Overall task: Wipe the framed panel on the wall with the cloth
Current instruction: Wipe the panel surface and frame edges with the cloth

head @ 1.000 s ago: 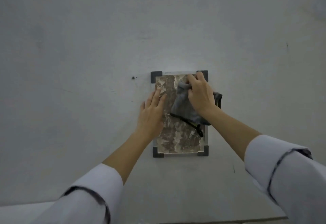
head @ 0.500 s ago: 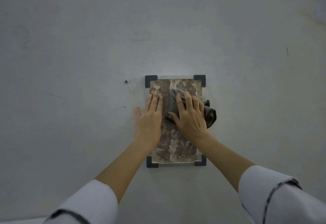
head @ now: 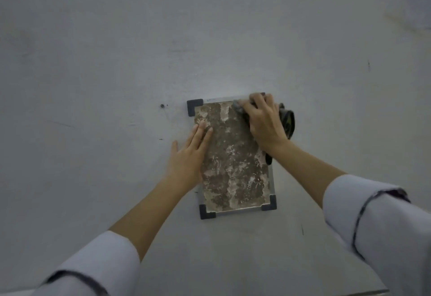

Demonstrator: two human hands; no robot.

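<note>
A framed panel (head: 233, 167) with a mottled brown and cream face and dark corner brackets hangs on the pale wall. My left hand (head: 189, 155) lies flat, fingers straight, on the panel's left edge and the wall beside it. My right hand (head: 263, 120) presses a dark grey cloth (head: 288, 118) against the panel's top right corner, with fingers bent over the bunched fabric. The cloth bulges out to the right of the hand, and a strip of it hangs below the wrist. The top right bracket is mostly hidden.
A small dark screw or hole (head: 162, 106) sits in the wall left of the panel's top corner. Bare grey wall (head: 210, 39) surrounds the frame. A pale ledge edge (head: 373, 292) shows at the bottom right.
My right hand moved the cloth from the panel's upper middle up and right to the top right corner. My left hand stayed flat at the left edge.
</note>
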